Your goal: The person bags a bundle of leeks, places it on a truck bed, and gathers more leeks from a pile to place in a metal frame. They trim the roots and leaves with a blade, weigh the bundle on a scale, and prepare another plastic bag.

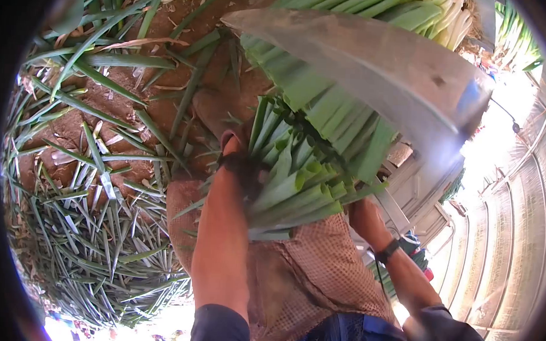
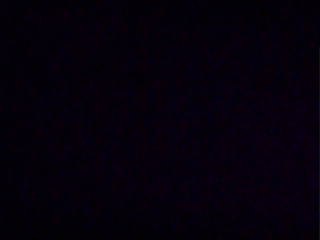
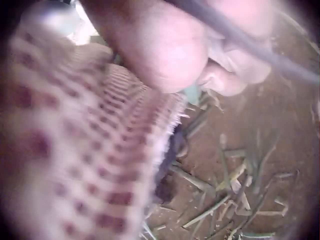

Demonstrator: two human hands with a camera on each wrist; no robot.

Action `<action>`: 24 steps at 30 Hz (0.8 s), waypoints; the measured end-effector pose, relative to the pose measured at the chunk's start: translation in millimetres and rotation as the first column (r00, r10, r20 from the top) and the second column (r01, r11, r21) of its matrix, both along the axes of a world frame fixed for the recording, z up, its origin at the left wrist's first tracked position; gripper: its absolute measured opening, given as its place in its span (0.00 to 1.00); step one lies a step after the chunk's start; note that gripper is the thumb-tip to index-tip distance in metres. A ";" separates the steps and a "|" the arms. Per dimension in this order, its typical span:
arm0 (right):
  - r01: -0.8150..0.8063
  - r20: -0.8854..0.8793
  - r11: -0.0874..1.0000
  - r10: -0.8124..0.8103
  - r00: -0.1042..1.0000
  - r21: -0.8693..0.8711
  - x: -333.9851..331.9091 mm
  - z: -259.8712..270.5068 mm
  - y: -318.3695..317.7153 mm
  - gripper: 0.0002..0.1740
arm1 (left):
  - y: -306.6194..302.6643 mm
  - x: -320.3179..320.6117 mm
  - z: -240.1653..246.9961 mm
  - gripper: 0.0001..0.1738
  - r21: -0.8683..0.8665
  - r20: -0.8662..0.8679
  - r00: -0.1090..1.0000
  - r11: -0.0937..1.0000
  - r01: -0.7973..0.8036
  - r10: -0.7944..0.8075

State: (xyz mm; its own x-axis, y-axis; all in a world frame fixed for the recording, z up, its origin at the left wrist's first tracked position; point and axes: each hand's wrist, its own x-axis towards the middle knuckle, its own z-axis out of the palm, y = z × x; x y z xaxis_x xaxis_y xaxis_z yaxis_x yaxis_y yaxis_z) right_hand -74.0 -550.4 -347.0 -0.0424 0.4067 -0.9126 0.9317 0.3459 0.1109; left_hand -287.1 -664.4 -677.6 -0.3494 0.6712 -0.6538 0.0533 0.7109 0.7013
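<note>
In the head view a large bundle of green onions (image 1: 296, 190), its leaf ends cut across, lies over the person's lap. The left hand (image 1: 246, 174), dark and blurred, grips the bundle's left side; its fingers are mostly hidden by leaves. At the bundle's right edge is the right hand (image 1: 367, 220), wearing a dark wrist strap (image 1: 387, 250). The right wrist view shows curled fingers (image 3: 227, 82) with a bit of green leaf beside them. Close to the camera, a broad metal blade (image 1: 363, 61) spans above the onions, apart from both hands. The left wrist view is black.
More green onions (image 1: 438, 22) with pale root ends lie at the upper right. Cut leaves (image 1: 99, 254) cover the brown soil (image 1: 122, 127) on the left. A patterned cloth (image 1: 305, 263) drapes the lap. A curved translucent wall (image 1: 495, 253) stands at the right.
</note>
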 end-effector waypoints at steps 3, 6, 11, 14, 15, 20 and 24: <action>-0.039 -0.099 0.999 0.035 0.994 -0.037 12.4 -61.5 19.0 0.24 | 2.5 -2.7 -5.8 0.21 0.000 -0.197 0.972 0.991 -0.133 0.130; -0.078 -0.146 0.996 0.072 0.987 -0.037 17.4 -107.4 34.2 0.25 | 2.3 2.0 -3.8 0.21 -0.009 -0.266 0.953 0.988 -0.153 0.145; -0.088 -0.210 0.996 0.088 0.974 0.011 30.8 -119.5 26.6 0.27 | -26.1 17.1 -8.1 0.21 -0.046 -0.208 0.977 0.997 -0.065 0.054; -0.054 -0.317 0.998 0.063 0.946 0.039 52.1 -96.0 4.5 0.28 | -38.1 19.1 -12.3 0.21 -0.058 -0.187 0.982 0.998 -0.020 0.009; -0.060 -0.372 0.998 0.057 0.926 0.005 62.3 -87.2 -0.7 0.28 | -42.5 21.6 -14.2 0.21 -0.061 -0.171 0.985 0.998 -0.005 -0.006; 0.288 -0.351 0.872 -0.433 0.830 -0.396 145.6 -41.7 2.0 0.30 | -60.4 30.6 -28.3 0.20 -0.042 -0.129 0.990 0.997 0.059 -0.064; 0.454 -0.199 0.848 -0.512 0.836 -0.275 157.0 -55.6 -5.3 0.28 | -80.7 39.4 -44.8 0.20 -0.013 -0.138 0.979 0.989 0.146 -0.147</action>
